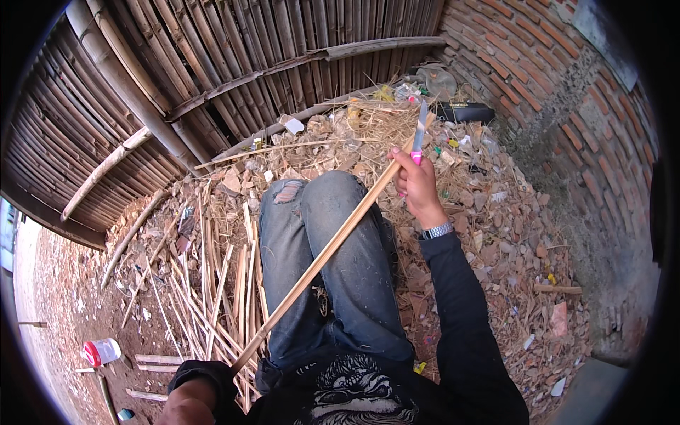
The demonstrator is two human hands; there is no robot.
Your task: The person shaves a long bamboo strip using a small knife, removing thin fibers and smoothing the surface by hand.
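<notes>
My right hand (419, 185) is closed around a knife (421, 127) with a pink handle, its blade pointing away from me. A finger or thumb of that hand rests against a long, pale split bamboo strip (322, 258). The strip slants across my thighs, from beside the blade down to the lower left. There its near end passes under the dark sleeve of my left arm (204, 377). Bare skin shows past this sleeve at the lower edge, but the fingers of my left hand are hidden.
Several split bamboo strips (216, 301) lie in a loose pile left of my legs (340, 234). A red-lidded clear tub (101, 352) lies farther left. Rubble and straw (489, 234) cover the ground. A bamboo wall (262, 49) stands ahead, a brick wall (595, 156) at right. Near their corner lies a black case (464, 112).
</notes>
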